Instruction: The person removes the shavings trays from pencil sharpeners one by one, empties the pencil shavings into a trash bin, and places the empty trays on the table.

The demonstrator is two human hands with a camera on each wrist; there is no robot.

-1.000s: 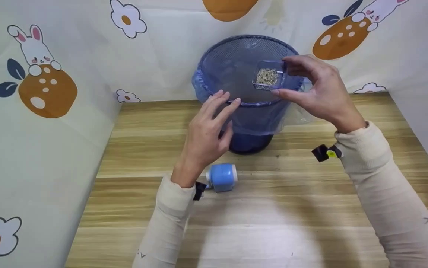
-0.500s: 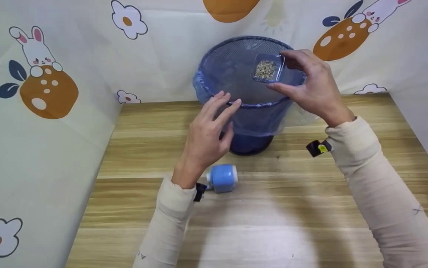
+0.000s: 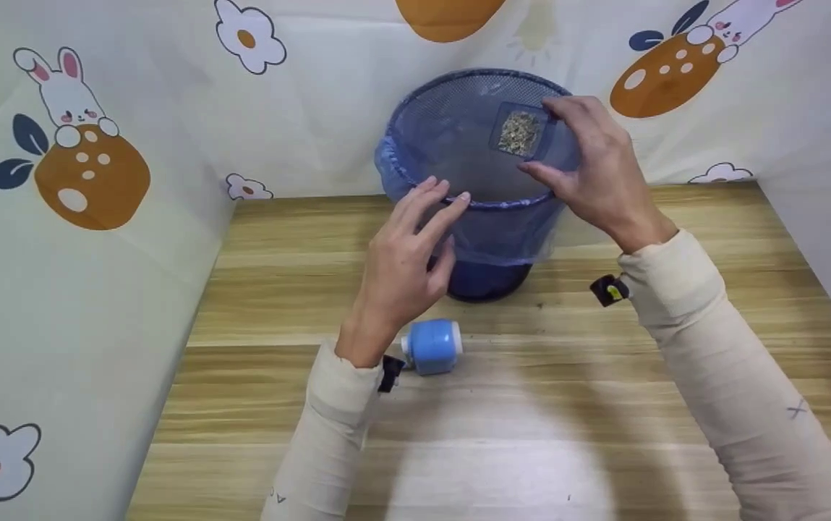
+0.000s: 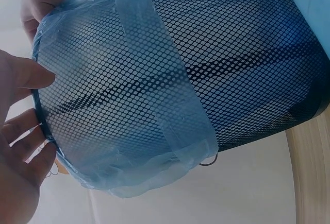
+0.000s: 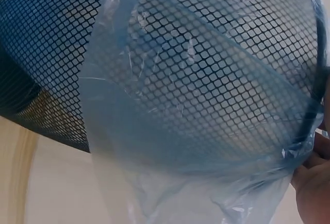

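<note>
A small clear square container (image 3: 503,121) of dry greenish-brown flakes (image 3: 520,133) is held over the mouth of a dark mesh waste bin (image 3: 487,282), tilted. My right hand (image 3: 607,170) pinches it by the side between thumb and fingers. Blue translucent plastic bag (image 3: 505,235) lines the bin and folds down over its rim. My left hand (image 3: 408,257) rests its loosely extended fingertips on the rim's near left, thumb apart from the fingers. In the left wrist view the fingers (image 4: 26,139) touch the bag-covered rim. In the right wrist view the container is hidden.
A blue bottle-like object (image 3: 433,347) with pale ends lies on the wooden table (image 3: 270,311) near my left wrist. Printed cloth walls (image 3: 314,123) stand behind and at both sides. Tiny dark specks dot the table before the bin.
The right hand has moved slightly left and up, carrying the container. The container's tilt has changed, and the flakes face the camera more. Left hand, bin and blue object have stayed put.
</note>
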